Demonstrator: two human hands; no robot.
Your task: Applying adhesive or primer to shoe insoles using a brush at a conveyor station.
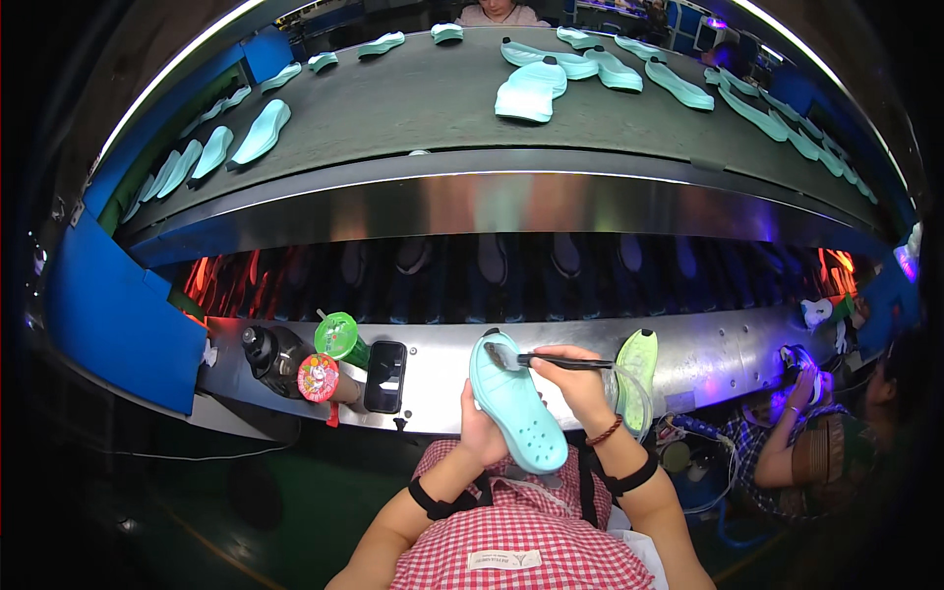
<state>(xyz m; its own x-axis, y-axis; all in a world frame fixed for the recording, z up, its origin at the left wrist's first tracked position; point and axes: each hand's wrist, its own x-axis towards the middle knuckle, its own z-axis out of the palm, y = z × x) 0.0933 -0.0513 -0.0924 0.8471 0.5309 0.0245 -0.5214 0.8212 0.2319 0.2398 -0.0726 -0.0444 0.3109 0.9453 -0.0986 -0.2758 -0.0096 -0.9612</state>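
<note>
Currently, head view: both hands are occupied, just beyond the checked apron (521, 541), at the near edge of the metal worktop (733, 359).

Left hand (479, 430): fingers grasping the turquoise shoe (519, 418) by its left side; some of them are hidden beneath it. The shoe lies directly to the right of these fingers, slanting, its holed end toward the person and its black-tabbed end away, over the worktop.

Right hand (575, 382): fingers closed around the black handle of a brush (565, 362). To the left of these fingers the brush head lies over the inner face of the shoe, near the black tab; it appears to touch, though firm contact cannot be confirmed.

Just right of the right fingers: a pale green shoe piece (640, 366), lying lengthwise on the worktop.

Left of the left fingers, in order outward: a dark phone (384, 378), face up; a green-lidded cup (337, 335) and, nearer the person, a red-lidded cup (317, 378); then a black bottle (275, 359).

Well beyond both sets of fingers: a dark belt (393, 108) bearing scattered turquoise shoe pieces (531, 94). Far right of the right fingers, a co-worker's hand (808, 382) grips a pale item, unclear in kind.
</note>
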